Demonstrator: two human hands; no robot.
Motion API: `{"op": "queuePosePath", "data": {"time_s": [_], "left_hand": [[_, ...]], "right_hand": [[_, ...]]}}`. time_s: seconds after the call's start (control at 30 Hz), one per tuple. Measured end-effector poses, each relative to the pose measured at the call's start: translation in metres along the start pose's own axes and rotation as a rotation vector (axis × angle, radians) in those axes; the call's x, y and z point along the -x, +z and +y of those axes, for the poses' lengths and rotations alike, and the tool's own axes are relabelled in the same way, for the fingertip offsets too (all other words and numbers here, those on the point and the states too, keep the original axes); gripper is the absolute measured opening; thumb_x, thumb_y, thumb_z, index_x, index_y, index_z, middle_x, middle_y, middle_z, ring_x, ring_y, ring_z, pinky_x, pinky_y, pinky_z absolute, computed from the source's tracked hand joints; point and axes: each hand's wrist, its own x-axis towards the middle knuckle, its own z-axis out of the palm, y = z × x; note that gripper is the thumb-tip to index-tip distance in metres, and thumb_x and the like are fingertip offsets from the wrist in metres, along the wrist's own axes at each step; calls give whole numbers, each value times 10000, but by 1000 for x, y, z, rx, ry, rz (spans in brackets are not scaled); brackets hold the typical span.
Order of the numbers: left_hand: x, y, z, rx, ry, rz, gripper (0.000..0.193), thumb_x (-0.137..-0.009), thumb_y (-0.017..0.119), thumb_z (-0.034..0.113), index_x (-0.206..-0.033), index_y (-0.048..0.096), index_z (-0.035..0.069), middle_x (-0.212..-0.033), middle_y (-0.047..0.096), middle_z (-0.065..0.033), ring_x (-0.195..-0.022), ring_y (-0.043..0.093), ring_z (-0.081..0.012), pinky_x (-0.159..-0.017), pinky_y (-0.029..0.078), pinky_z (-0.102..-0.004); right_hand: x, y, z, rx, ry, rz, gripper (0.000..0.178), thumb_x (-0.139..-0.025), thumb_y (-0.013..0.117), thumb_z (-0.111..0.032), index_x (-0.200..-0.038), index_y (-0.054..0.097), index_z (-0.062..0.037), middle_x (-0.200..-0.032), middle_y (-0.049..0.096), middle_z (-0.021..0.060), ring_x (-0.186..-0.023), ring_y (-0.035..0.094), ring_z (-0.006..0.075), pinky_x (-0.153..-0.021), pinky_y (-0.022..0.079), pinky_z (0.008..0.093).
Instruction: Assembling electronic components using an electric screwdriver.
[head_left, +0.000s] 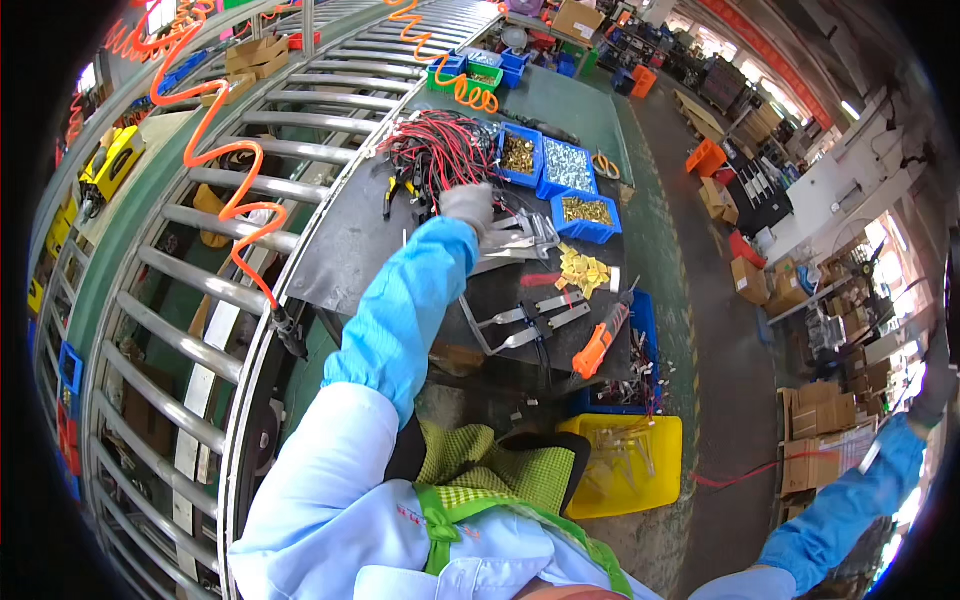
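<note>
My left hand (468,205), in a grey glove, reaches over the dark workbench to the near edge of a heap of red and black wires (445,145). It is blurred and its fingers are hidden. Flat metal brackets (520,240) lie stacked just right of it. My right hand (932,385) is stretched far out to the right, dark at the picture's rim; whether it holds anything is unclear. Nearer on the bench lie a metal bracket frame with a black piece (535,325), a pile of yellow pieces (583,270) and an orange power screwdriver (600,345).
Blue bins (585,218) of small metal parts stand along the bench's right side. A roller conveyor (190,285) with a coiled orange air hose (235,210) runs on the left. A yellow tub (665,470) stands below the bench; cardboard boxes (815,420) are at right.
</note>
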Motion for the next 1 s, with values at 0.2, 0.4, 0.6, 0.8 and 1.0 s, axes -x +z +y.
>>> {"op": "queuePosePath", "data": {"time_s": [0.2,0.4,0.6,0.8,1.0], "left_hand": [[33,-12,16,-47,86,69,602,-829,655,233,-1380,442,112,-1363,525,-132,-1289,483,-319,-1060,398,-449],[145,-45,99,1094,881,-470,577,-932,600,383,-1344,445,8,-1188,602,-168,-1078,589,-270,-914,469,-398],[218,-1,98,1451,1092,-1496,565,-937,655,235,-1343,410,-73,-944,618,-70,-886,631,-140,-710,512,-273],[219,-15,41,1432,491,-1345,455,-944,625,278,-1313,492,47,-1020,608,-67,-831,644,-138,-653,527,-258],[174,-13,4,1587,375,-994,282,-1009,491,241,-1182,560,29,-951,605,-38,-634,556,-48,-539,440,-180]], "right_hand": [[103,79,-24,-685,-115,-528,206,-910,599,-123,-1081,623,-10,-1015,631,54,-835,563,108,-685,455,268],[162,111,-95,-866,-81,-631,160,-891,621,-104,-1009,631,5,-828,624,33,-688,523,79,-586,424,242],[188,131,-78,-925,29,-594,252,-900,625,-210,-1008,625,19,-776,572,3,-679,489,63,-582,393,234],[256,130,-28,-939,248,-734,284,-907,628,-236,-1025,624,22,-799,592,18,-699,527,73,-585,412,244],[311,165,-14,-703,-111,-680,301,-972,569,-236,-1094,615,35,-933,603,87,-773,570,131,-682,478,295]]}}
